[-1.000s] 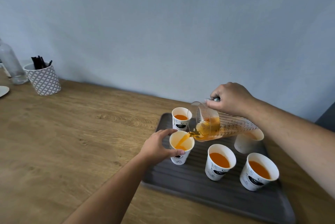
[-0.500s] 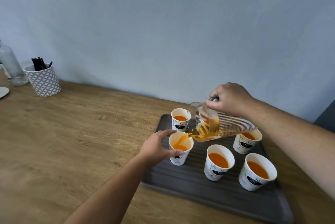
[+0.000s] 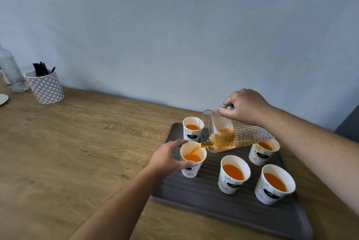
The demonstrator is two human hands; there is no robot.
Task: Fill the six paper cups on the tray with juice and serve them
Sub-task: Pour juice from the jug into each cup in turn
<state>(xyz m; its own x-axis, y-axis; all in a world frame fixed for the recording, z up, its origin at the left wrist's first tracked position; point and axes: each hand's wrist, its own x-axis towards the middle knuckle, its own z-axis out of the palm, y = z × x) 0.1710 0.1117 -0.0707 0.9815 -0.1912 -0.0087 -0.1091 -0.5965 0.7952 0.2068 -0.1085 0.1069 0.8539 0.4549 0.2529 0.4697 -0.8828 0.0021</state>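
Now right hand (image 3: 243, 106) grips tilted jug (image 3: 239, 136), apparently by handle; left hand (image 3: 167, 157) clasps cup (image 3: 191, 170).

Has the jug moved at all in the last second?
No. The jug stays tilted, its spout over the same front-left cup and just right of the back-left cup.

From my end: right hand (image 3: 245, 106) grips the striped glass jug (image 3: 240, 134), tipped over, with juice running off its spout into the front-left cup (image 3: 191, 170). Left hand (image 3: 167, 159) holds that cup by the rim and side. On the grey tray (image 3: 223, 207), the back-left cup (image 3: 192, 132), back-right cup (image 3: 260, 155), middle cup (image 3: 231, 183) and front-right cup (image 3: 272, 193) all have orange juice in them.
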